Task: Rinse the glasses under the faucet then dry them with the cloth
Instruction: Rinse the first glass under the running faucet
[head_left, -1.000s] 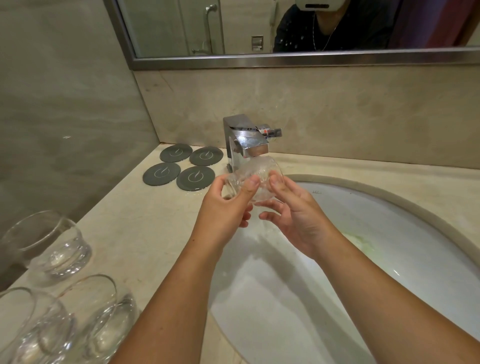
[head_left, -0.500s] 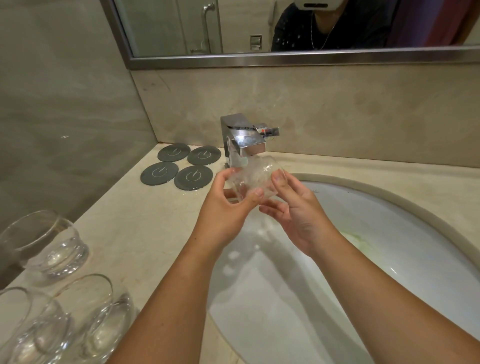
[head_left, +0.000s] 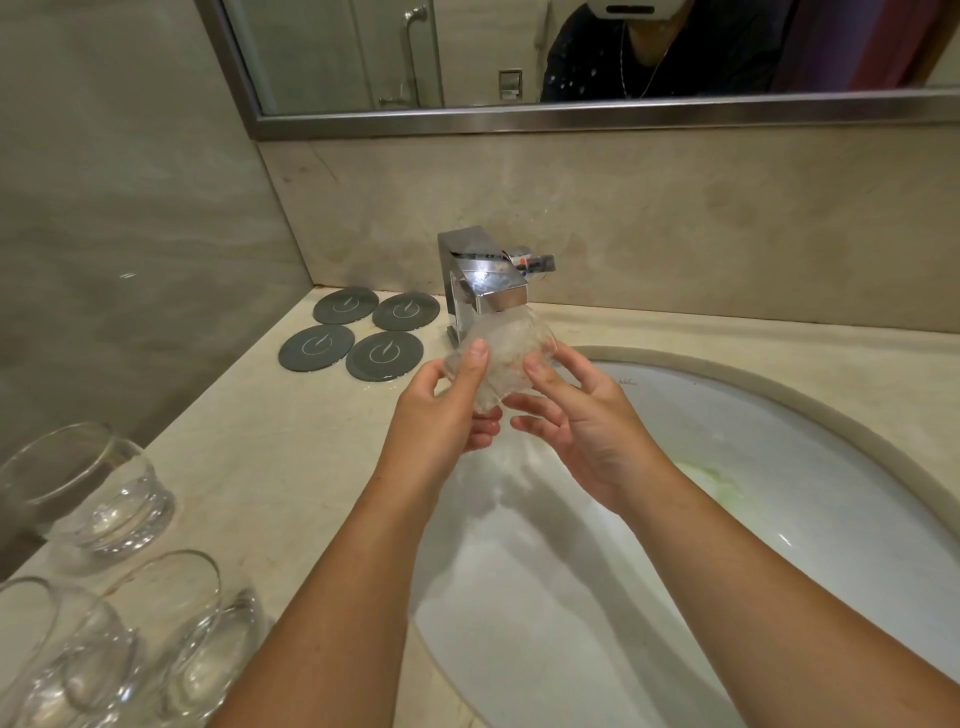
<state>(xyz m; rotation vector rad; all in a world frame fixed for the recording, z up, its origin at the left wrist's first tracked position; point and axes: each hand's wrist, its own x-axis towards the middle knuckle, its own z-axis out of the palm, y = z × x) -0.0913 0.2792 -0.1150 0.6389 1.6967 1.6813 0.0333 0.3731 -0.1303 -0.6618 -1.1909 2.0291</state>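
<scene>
Both forearms reach forward over the sink (head_left: 545, 623), the hands meeting just under the faucet (head_left: 485, 280) spout. The left hand (head_left: 441, 415) grips the tumbler glass (head_left: 506, 358) from the left, thumb pointing up along its wall and fingers (head_left: 483, 436) curled beneath. The right hand (head_left: 587, 426) pinches the right side with its thumb, the lower fingers loosely spread and pointing left. The glass sits tilted in running water, its long axis leaning up towards the spout; churning water hides which end is the mouth. Three more glasses (head_left: 98, 499) stand on the table (head_left: 291, 457), near left.
</scene>
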